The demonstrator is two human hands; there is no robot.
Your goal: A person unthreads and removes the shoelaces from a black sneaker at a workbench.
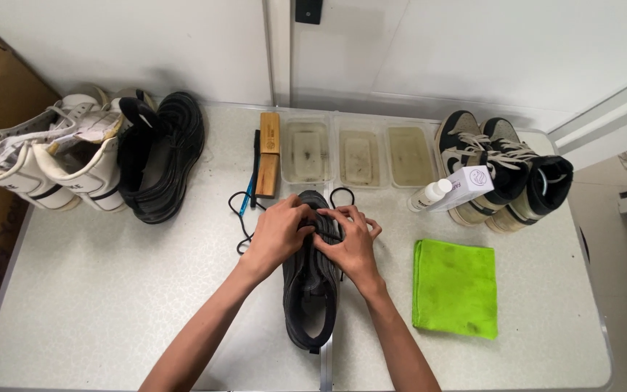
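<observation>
A black sneaker (310, 290) lies on the tabletop (110, 290) with its toe pointing away from the person, and both hands sit on its forefoot over the lacing. The left hand (279, 231) curls over the left side of the upper with its fingers bent in toward the eyelets; the right hand (348, 239) meets it from the other side, fingertips pinched at what looks like the black shoelace (242, 218) — whether the lace is truly caught between the fingers is too small to tell. Loose loops of that lace trail just beyond the left hand and past the toe. The shoe likely handles as light and soft in the upper, stiffer in the sole, so a steady hold belongs low on the sides or at the heel, while the lace is thin, limp and easy to lose. Right of the right hand lies a folded green cloth (455, 287); beyond it, a small white bottle (429, 194).
</observation>
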